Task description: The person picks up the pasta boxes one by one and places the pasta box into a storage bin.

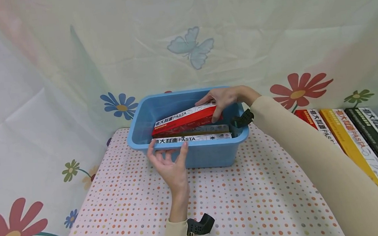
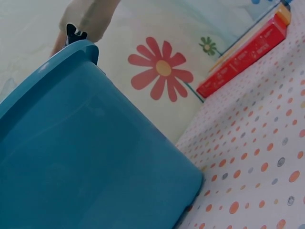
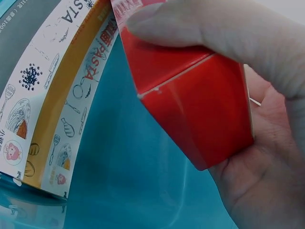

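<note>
A red pasta box (image 1: 189, 118) lies tilted inside a blue plastic bin (image 1: 208, 155), its right end raised. My right hand (image 1: 224, 97) grips that raised end, with the thumb along one side in the right wrist view and the fingers behind the box. Along the bin's front wall stand a white-edged pasta box (image 1: 207, 137) and a yellow one (image 3: 45, 157). My left hand (image 1: 171, 169) holds the bin's front rim, two fingertips reaching up to it and the other fingers bent below. The left wrist view shows the bin's side but hides that hand.
At the right of the dotted tablecloth (image 1: 125, 197) lie a red pasta box (image 1: 319, 126), a yellow pasta box (image 1: 361, 149) and a dark green pasta box (image 1: 377, 144), side by side. A flowered cloth (image 1: 250, 50) hangs behind the bin.
</note>
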The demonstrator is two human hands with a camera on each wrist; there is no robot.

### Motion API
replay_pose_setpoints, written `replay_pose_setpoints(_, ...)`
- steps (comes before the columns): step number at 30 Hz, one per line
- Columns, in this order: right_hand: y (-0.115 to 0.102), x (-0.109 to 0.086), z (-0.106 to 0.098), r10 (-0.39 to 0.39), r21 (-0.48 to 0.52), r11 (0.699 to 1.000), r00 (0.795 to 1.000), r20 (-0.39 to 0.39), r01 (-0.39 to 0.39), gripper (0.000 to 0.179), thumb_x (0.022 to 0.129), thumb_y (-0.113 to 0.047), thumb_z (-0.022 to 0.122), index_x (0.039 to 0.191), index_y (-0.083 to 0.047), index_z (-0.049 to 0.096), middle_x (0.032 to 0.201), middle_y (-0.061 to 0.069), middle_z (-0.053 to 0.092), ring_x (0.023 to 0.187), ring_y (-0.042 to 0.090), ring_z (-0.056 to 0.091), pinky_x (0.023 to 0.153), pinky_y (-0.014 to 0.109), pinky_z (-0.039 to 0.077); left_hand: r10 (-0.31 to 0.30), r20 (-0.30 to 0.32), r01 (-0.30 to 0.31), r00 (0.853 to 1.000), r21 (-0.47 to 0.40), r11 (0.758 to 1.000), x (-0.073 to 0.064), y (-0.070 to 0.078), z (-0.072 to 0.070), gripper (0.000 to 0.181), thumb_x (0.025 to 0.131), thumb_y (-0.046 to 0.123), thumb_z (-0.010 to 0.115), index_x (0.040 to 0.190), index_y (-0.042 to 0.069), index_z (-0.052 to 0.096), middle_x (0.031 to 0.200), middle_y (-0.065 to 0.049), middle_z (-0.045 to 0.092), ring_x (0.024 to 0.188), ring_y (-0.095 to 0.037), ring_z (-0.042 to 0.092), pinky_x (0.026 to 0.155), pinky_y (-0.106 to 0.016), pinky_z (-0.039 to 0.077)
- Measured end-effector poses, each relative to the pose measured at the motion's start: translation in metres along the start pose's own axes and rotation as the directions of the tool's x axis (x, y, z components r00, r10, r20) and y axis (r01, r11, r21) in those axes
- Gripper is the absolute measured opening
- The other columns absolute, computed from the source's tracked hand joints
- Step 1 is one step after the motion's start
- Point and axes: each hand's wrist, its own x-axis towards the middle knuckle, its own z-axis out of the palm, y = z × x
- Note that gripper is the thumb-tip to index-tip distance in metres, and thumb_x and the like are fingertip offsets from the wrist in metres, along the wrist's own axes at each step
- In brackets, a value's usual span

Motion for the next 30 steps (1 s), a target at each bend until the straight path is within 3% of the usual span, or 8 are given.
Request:
replay_pose_setpoints(9,0.003,-0.002,0.0,-0.003,0.003,1.0,1.0,0.002,0.003,0.084,0.083,-0.01,0.085,0.158,-0.006,0.046,0.15,0.017,0.053,0.125,0.032,0.051,0.091,0.037,0.056,-0.008,0.0,0.008,1.0,-0.011,1.0,-0.001,-0.001,0.001,0.089,0.082,-0.006,0.084,0.153,0.01,0.032,0.138,-0.019,0.052,0.101,-0.027,0.061,0.089,-0.035,0.06)
replay_pose_setpoints(17,0.006,-0.009,-0.002,-0.007,0.03,1.0,1.0,0.007,0.007,0.087,0.083,-0.012,0.087,0.159,-0.005,0.043,0.155,0.019,0.049,0.13,0.034,0.05,0.101,0.046,0.054,0.004,0.018,-0.004,1.0,0.0,1.0,-0.003,-0.003,0.002,0.089,0.082,-0.005,0.084,0.153,0.01,0.031,0.138,-0.02,0.052,0.102,-0.027,0.061,0.088,-0.032,0.06)
replay_pose_setpoints(24,0.006,-0.013,-0.002,-0.108,0.107,0.988,0.993,-0.037,0.112,0.08,0.087,-0.005,0.083,0.156,0.003,0.044,0.16,0.02,0.046,0.148,0.037,0.042,0.121,0.054,0.035,-0.003,0.019,0.004,1.0,-0.009,1.0,-0.006,-0.003,0.005,0.089,0.082,-0.005,0.084,0.152,0.01,0.032,0.139,-0.021,0.051,0.102,-0.026,0.06,0.088,-0.031,0.059)
replay_pose_setpoints(30,0.001,-0.019,0.0,-0.166,0.098,0.98,0.985,-0.052,0.171,0.077,0.089,-0.005,0.082,0.155,0.003,0.044,0.161,0.02,0.043,0.15,0.035,0.04,0.121,0.056,0.034,-0.012,0.029,0.012,1.0,-0.006,1.0,-0.008,-0.003,0.006,0.089,0.083,-0.004,0.084,0.153,0.01,0.031,0.14,-0.019,0.051,0.103,-0.026,0.061,0.089,-0.033,0.059)
